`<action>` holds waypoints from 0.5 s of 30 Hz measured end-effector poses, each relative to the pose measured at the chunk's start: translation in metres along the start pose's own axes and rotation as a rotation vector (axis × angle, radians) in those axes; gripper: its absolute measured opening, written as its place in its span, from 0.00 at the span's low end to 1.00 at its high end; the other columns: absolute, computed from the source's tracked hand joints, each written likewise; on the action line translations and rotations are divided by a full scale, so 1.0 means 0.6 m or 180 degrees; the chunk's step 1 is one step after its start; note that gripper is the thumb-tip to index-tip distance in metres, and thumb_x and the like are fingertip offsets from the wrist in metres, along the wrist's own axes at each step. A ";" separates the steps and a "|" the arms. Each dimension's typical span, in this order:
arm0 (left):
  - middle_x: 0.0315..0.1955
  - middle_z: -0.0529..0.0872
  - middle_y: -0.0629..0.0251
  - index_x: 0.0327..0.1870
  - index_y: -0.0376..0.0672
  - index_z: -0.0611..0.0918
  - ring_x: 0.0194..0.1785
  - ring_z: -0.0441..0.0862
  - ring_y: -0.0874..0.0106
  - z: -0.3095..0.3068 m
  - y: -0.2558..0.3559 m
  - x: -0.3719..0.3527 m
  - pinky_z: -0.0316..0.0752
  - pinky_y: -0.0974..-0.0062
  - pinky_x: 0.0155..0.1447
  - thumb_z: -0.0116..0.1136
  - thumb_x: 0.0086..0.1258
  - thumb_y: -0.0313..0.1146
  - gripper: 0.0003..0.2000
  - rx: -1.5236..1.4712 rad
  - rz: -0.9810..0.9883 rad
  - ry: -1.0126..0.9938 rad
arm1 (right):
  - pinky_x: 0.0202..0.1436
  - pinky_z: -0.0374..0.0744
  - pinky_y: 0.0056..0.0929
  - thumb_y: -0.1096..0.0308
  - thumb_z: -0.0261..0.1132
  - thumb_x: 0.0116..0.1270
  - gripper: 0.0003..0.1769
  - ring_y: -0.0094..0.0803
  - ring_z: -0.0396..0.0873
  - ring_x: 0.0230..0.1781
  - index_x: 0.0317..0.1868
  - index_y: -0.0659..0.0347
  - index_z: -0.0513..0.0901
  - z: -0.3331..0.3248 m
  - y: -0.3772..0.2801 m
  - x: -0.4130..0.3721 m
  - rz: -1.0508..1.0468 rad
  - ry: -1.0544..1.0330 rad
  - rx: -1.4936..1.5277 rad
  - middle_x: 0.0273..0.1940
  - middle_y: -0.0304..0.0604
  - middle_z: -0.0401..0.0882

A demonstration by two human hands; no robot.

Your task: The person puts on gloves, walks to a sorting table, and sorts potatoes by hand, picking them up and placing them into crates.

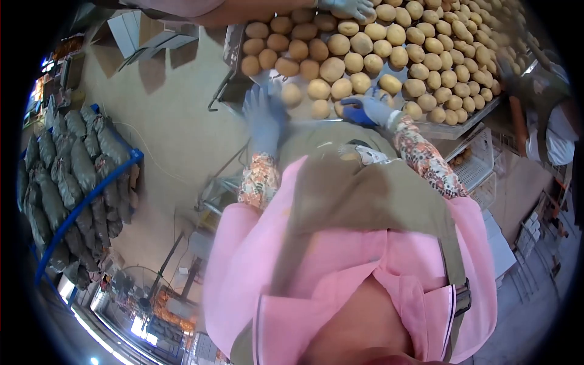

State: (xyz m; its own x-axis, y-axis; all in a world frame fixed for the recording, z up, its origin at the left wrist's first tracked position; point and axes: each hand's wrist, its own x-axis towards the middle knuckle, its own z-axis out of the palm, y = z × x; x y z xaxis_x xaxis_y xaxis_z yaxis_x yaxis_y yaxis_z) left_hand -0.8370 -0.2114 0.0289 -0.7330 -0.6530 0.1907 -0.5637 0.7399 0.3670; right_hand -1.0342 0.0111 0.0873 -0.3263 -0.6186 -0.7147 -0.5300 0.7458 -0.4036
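Potatoes (331,70) packed to table (438,129) edge; right hand (365,109) touching

Grey sacks (67,164) fill a blue-railed cart (91,196); a white crate (477,161) stands right.

Gloved left hand (264,115) spreads flat, gloved right hand (365,109) curls.

Motion smears the left hand (264,117), so its fingers (257,97) cannot be told apart. The right hand (365,109) covers whatever lies under it among the potatoes (331,70). A co-worker's gloved hand (350,7) is cut off by the top edge.
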 end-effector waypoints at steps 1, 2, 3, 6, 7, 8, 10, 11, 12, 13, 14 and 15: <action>0.63 0.72 0.50 0.63 0.45 0.74 0.67 0.66 0.50 0.004 0.020 0.033 0.59 0.53 0.69 0.55 0.68 0.40 0.23 -0.0275 0.0024 -0.0065 | 0.71 0.52 0.56 0.41 0.56 0.64 0.28 0.56 0.58 0.69 0.62 0.40 0.77 -0.010 -0.002 0.016 -0.0201 -0.0438 0.0276 0.63 0.53 0.73; 0.63 0.72 0.50 0.64 0.45 0.73 0.67 0.65 0.49 0.014 0.036 0.059 0.58 0.53 0.69 0.54 0.68 0.40 0.23 -0.0550 0.0056 -0.0152 | 0.70 0.58 0.50 0.41 0.56 0.64 0.28 0.50 0.63 0.67 0.62 0.41 0.77 -0.036 -0.032 0.010 -0.0199 -0.0719 -0.0033 0.62 0.51 0.74; 0.65 0.70 0.49 0.66 0.46 0.71 0.67 0.65 0.49 0.035 0.048 0.081 0.58 0.51 0.69 0.52 0.70 0.43 0.25 -0.0578 0.0117 -0.0226 | 0.70 0.58 0.50 0.41 0.56 0.64 0.28 0.50 0.63 0.67 0.62 0.41 0.77 -0.034 -0.032 0.003 -0.0153 -0.0691 -0.0024 0.62 0.51 0.74; 0.73 0.56 0.51 0.75 0.54 0.57 0.75 0.46 0.41 0.055 0.121 0.138 0.50 0.44 0.72 0.41 0.72 0.57 0.33 -0.0338 -0.0334 -0.1310 | 0.68 0.62 0.38 0.54 0.56 0.69 0.25 0.41 0.67 0.64 0.63 0.52 0.75 -0.027 -0.021 -0.016 -0.0852 -0.0528 0.0801 0.60 0.47 0.76; 0.72 0.59 0.52 0.74 0.55 0.59 0.75 0.48 0.41 0.030 0.142 0.127 0.50 0.43 0.72 0.42 0.71 0.59 0.33 -0.0134 -0.0272 -0.1397 | 0.68 0.64 0.34 0.58 0.56 0.71 0.23 0.38 0.69 0.63 0.64 0.56 0.74 -0.025 -0.015 -0.022 -0.1097 -0.0499 0.1059 0.59 0.46 0.76; 0.72 0.60 0.52 0.74 0.55 0.60 0.74 0.49 0.40 0.009 0.152 0.120 0.50 0.42 0.72 0.43 0.70 0.60 0.34 -0.0037 -0.0250 -0.1437 | 0.67 0.65 0.30 0.63 0.56 0.72 0.22 0.35 0.70 0.62 0.64 0.60 0.74 -0.023 -0.010 -0.025 -0.1352 -0.0472 0.1324 0.58 0.45 0.77; 0.73 0.55 0.53 0.75 0.57 0.57 0.75 0.45 0.40 0.020 0.136 0.091 0.48 0.42 0.72 0.45 0.69 0.61 0.36 0.0354 -0.0105 -0.1538 | 0.67 0.66 0.30 0.63 0.58 0.71 0.23 0.33 0.70 0.62 0.64 0.60 0.73 -0.030 0.010 -0.030 -0.1205 -0.0254 0.1845 0.58 0.45 0.76; 0.76 0.49 0.53 0.76 0.59 0.54 0.76 0.41 0.40 0.045 0.109 0.072 0.46 0.42 0.73 0.46 0.68 0.61 0.37 0.0661 0.0018 -0.1600 | 0.66 0.66 0.29 0.64 0.60 0.70 0.24 0.32 0.69 0.62 0.65 0.60 0.73 -0.034 0.027 -0.033 -0.1067 -0.0023 0.2398 0.59 0.46 0.76; 0.76 0.49 0.53 0.76 0.59 0.54 0.76 0.41 0.40 0.050 0.089 0.051 0.46 0.42 0.73 0.46 0.68 0.61 0.37 0.0672 0.0004 -0.1607 | 0.66 0.66 0.29 0.64 0.61 0.69 0.25 0.31 0.69 0.61 0.65 0.59 0.73 -0.032 0.047 -0.037 -0.0914 0.0201 0.2964 0.59 0.46 0.76; 0.75 0.49 0.53 0.76 0.60 0.54 0.76 0.41 0.41 0.044 0.069 0.021 0.45 0.42 0.73 0.47 0.68 0.61 0.37 0.0310 -0.0300 -0.1528 | 0.65 0.68 0.30 0.61 0.62 0.69 0.26 0.32 0.71 0.60 0.65 0.59 0.73 -0.020 0.100 -0.025 -0.0189 0.0526 0.3172 0.59 0.46 0.76; 0.75 0.50 0.53 0.76 0.61 0.55 0.76 0.42 0.42 0.031 0.050 -0.005 0.44 0.41 0.73 0.48 0.67 0.61 0.37 -0.0043 -0.0602 -0.1441 | 0.64 0.69 0.31 0.57 0.62 0.68 0.27 0.33 0.72 0.59 0.65 0.59 0.73 -0.009 0.150 -0.012 0.0546 0.0842 0.3350 0.59 0.46 0.76; 0.74 0.52 0.52 0.75 0.58 0.57 0.75 0.46 0.43 0.014 0.034 -0.024 0.44 0.45 0.74 0.50 0.67 0.59 0.37 0.0439 -0.0281 -0.1434 | 0.64 0.70 0.33 0.56 0.58 0.70 0.27 0.37 0.72 0.59 0.66 0.57 0.71 -0.026 0.143 -0.038 0.0583 0.1657 0.1020 0.62 0.46 0.73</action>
State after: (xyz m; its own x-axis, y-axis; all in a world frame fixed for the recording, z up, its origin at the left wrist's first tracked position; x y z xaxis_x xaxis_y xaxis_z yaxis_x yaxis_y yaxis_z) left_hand -0.8411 -0.1856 0.0258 -0.7549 -0.6019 -0.2605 -0.6542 0.7192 0.2340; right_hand -1.0845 0.0851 0.0776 -0.7698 -0.4529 -0.4498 -0.1953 0.8380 -0.5095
